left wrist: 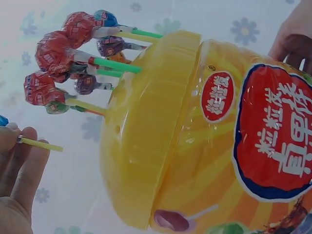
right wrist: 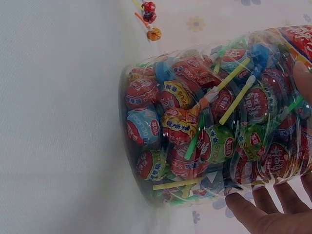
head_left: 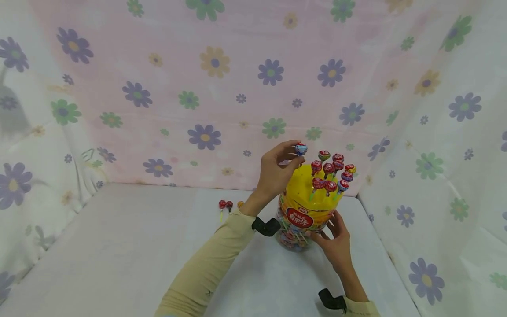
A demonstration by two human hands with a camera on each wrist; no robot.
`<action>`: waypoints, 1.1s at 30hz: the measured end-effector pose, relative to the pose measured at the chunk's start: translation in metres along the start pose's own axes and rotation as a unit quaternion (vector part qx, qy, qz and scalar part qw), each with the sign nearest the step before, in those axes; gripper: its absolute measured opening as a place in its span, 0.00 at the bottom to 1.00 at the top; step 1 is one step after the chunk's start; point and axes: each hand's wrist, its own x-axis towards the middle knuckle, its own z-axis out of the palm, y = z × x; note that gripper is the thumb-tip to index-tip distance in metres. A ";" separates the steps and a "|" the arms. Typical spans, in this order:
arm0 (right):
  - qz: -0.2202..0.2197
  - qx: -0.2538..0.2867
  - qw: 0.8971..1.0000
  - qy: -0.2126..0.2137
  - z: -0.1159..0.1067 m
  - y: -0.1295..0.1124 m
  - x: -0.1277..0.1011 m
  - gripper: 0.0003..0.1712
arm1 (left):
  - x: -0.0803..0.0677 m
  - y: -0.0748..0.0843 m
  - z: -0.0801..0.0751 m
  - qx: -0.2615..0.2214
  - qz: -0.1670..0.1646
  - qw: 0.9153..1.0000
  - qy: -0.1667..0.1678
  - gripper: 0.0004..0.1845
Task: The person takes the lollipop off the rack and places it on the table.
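A large clear jar (right wrist: 219, 122) full of wrapped lollipops stands on the table under a yellow lid (left wrist: 141, 131). Several lollipops with red, purple and blue wrappers (head_left: 328, 168) stick up from the lid by their sticks. My left hand (head_left: 275, 169) is raised beside the lid's left edge and pinches a blue-wrapped lollipop (head_left: 301, 148). In the left wrist view its bare yellow stick (left wrist: 43, 145) points toward the lid, apart from it. Lower down, my right hand (head_left: 336, 244) grips the jar's right side, with fingers (right wrist: 287, 200) spread around the clear plastic.
Left of the jar, a few loose lollipops (head_left: 222, 204) lie on the white tabletop (head_left: 138, 246), partly behind my left forearm. Flower-patterned cloth (head_left: 170, 88) hangs along the back and both sides. Each wrist bears a black strap mount (head_left: 266, 226).
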 end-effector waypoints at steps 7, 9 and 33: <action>-0.004 0.003 1.000 0.000 0.001 0.000 -0.001 0.56 | -0.011 0.000 -0.011 -0.001 -0.014 1.000 0.001 0.18; -0.003 0.003 1.000 0.000 0.001 0.000 -0.001 0.56 | -0.015 -0.001 -0.013 0.003 -0.017 1.000 0.001 0.19; -0.004 -0.005 1.000 0.009 0.001 0.001 -0.002 0.57 | -0.080 -0.024 -0.064 -0.014 -0.134 0.990 0.028 0.19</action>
